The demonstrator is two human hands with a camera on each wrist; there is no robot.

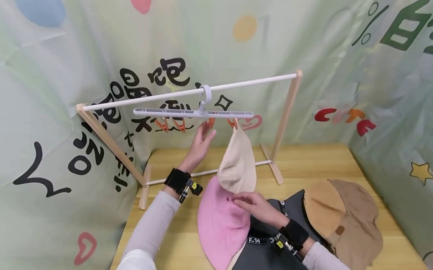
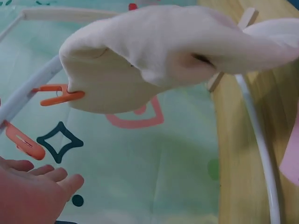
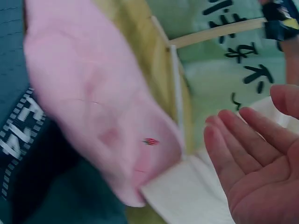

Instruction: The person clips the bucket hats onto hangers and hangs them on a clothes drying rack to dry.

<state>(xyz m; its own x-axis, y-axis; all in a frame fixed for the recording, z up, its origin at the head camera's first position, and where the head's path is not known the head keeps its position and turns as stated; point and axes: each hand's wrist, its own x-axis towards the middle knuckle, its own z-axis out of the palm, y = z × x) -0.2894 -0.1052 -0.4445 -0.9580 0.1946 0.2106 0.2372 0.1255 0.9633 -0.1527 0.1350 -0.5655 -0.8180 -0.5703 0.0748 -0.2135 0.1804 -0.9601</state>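
Observation:
A cream bucket hat (image 1: 237, 160) hangs from an orange clip (image 1: 232, 123) at the right part of a lilac hanger (image 1: 193, 113). My left hand (image 1: 199, 145) is raised just under the hanger, beside another orange clip (image 1: 211, 122). In the left wrist view its fingers are loosely extended near an orange clip (image 2: 25, 142), with nothing seen held. Just below the cream hat, my right hand (image 1: 257, 205) hovers over a pink bucket hat (image 1: 220, 223) on the table. Its palm (image 3: 266, 191) and fingers look spread and hold nothing in the right wrist view.
The hanger hooks over a white rod (image 1: 250, 83) on a wooden-legged stand (image 1: 286, 116). Two more orange clips (image 1: 180, 125) dangle at the hanger's left. Dark grey hats (image 1: 269, 253) and a brown hat (image 1: 358, 225) lie on the wooden table (image 1: 170, 241). A printed curtain (image 1: 234, 41) stands behind.

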